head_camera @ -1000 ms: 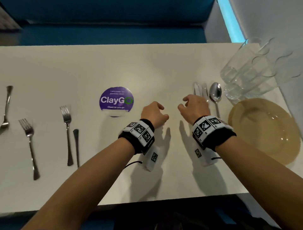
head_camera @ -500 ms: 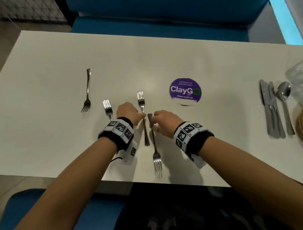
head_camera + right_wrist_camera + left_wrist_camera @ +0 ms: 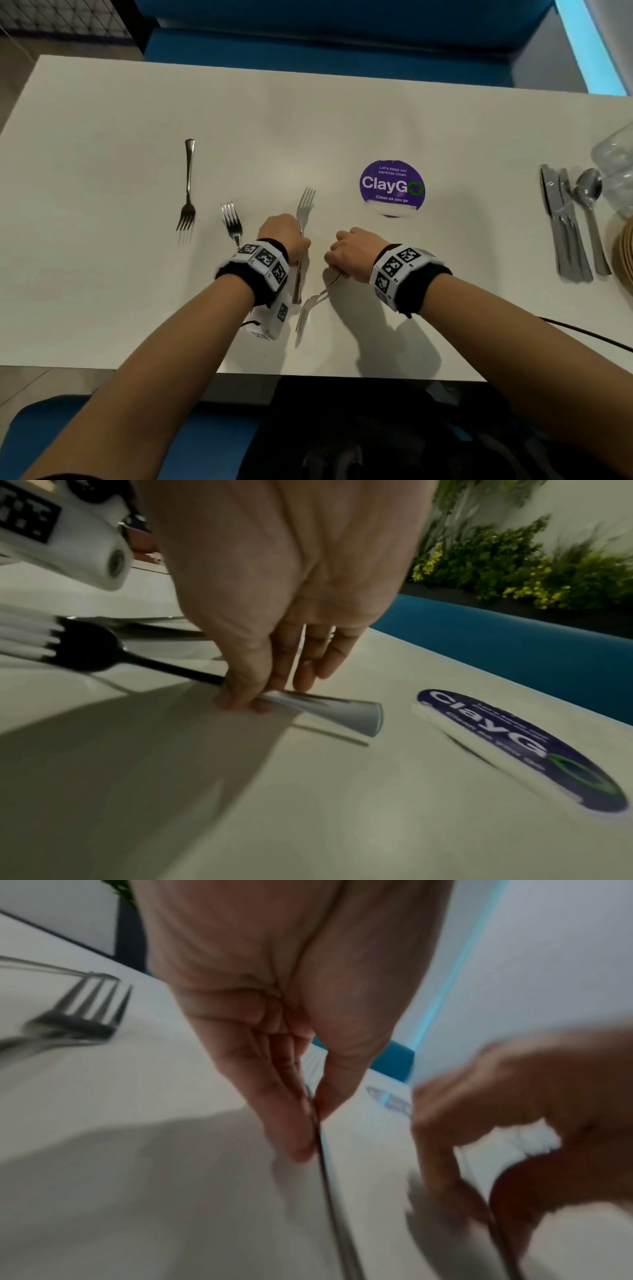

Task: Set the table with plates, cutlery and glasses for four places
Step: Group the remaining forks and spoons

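Several forks lie on the white table [image 3: 102, 291]. My left hand [image 3: 303, 241] pinches the handle of a fork [image 3: 306, 205] whose tines point away from me; the left wrist view shows thumb and fingers [image 3: 298, 1139] closed on the thin handle [image 3: 325, 1164]. My right hand [image 3: 334, 265] grips the handle of a second fork [image 3: 308, 308], tines toward the near edge and handle angled up to the right. In the right wrist view the fingers [image 3: 240, 696] hold that fork [image 3: 89, 647] just above the table.
Two more forks [image 3: 187, 192] [image 3: 231, 219] lie left of my hands. A purple ClayGo sticker [image 3: 392, 185] sits mid-table. At the far right are several knives [image 3: 561, 233], a spoon [image 3: 589, 209], glasses [image 3: 616, 171] and stacked plates [image 3: 625, 253]. Blue benches flank the table.
Both hands moved left from the knives to the forks and took hold. In the last half second the right hand swung its fork's handle rightward, tilting the fork.
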A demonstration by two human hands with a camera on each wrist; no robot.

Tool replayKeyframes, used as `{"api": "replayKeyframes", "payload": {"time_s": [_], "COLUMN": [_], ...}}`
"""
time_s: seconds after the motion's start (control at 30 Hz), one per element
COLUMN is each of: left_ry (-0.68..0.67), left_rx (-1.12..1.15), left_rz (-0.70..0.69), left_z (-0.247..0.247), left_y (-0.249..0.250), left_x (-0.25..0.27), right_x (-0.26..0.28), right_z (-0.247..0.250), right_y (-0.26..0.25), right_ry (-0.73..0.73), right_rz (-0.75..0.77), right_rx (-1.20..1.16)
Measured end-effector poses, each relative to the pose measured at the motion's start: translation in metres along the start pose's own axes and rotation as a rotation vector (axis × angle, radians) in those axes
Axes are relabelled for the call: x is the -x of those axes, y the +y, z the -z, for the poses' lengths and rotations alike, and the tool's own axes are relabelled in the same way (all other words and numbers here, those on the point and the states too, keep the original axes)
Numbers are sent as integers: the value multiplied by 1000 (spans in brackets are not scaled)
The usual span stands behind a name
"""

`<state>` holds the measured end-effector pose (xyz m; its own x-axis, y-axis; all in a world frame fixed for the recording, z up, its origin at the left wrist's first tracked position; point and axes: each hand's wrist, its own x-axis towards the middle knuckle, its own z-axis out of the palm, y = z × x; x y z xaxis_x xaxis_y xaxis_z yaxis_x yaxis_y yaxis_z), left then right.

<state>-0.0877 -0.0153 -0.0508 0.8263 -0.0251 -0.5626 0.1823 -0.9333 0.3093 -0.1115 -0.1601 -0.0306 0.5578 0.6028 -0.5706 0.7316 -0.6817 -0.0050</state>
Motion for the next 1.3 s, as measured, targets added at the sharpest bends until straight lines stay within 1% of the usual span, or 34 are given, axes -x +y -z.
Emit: {"api": "replayKeyframes", "payload": {"time_s": [0.07,0.1,0.17,0.2,0.23,0.27,0.3,0.33,0.37,0.4,0.43,0.5,0.53,0.6,0.63,0.7,0.77,0.8,0.87,0.97,1.03,1.1,1.13,1.23,1.3], "left_ry": [13,55,194,264,336,402,439,438,404,358,308,231,185,66,35,42,68,76,115,222,251,225,199,118,72], "left_rx": [131,239,528,676,781,843,889,938,996,1063,1106,1110,1141,1276,1306,1242,1201,1206,1203,1030,1002,1071,1081,1027,1034], "left_rz": [-14,-11,15,26,30,33,35,38,35,21,-2,-53,-62,-40,-26,-26,-34,-34,-35,-40,-27,23,35,-14,-36], "left_z": [11,18,35,42,48,52,54,52,48,42,37,31,30,34,37,43,49,53,63,77,84,90,92,94,93], "left_y": [-7,-9,-14,-14,-15,-15,-14,-12,-9,-5,-2,2,1,-5,-12,-28,-49,-58,-74,-98,-111,-120,-124,-132,-135], "left_x": [1,1,5,7,10,12,13,13,13,13,13,15,16,20,22,20,15,13,10,4,0,-2,-3,-6,-6], "right_x": [3,5,10,14,17,18,17,14,10,4,-3,-18,-25,-36,-42,-55,-69,-77,-93,-118,-127,-133,-135,-138,-139], "right_z": [1,2,2,1,3,7,15,22,29,36,43,55,59,69,74,83,91,96,103,109,113,117,119,123,126], "right_y": [12,19,36,43,47,48,46,43,38,32,26,13,7,-2,-6,-14,-26,-32,-45,-62,-70,-75,-78,-83,-86], "right_ry": [-29,-24,65,131,194,253,297,341,375,388,388,356,344,336,315,261,274,308,367,460,536,566,551,441,410], "right_rz": [-104,-167,-312,-383,-434,-452,-431,-389,-342,-298,-253,-190,-184,-202,-214,-233,-277,-300,-332,-454,-519,-495,-469,-435,-442], "right_rx": [-152,-226,-410,-568,-813,-1122,-1432,-1674,-1822,-1891,-1924,-1909,-1860,-1682,-1605,-1546,-1491,-1460,-1493,-1487,-1550,-1661,-1648,-1461,-1424]}}
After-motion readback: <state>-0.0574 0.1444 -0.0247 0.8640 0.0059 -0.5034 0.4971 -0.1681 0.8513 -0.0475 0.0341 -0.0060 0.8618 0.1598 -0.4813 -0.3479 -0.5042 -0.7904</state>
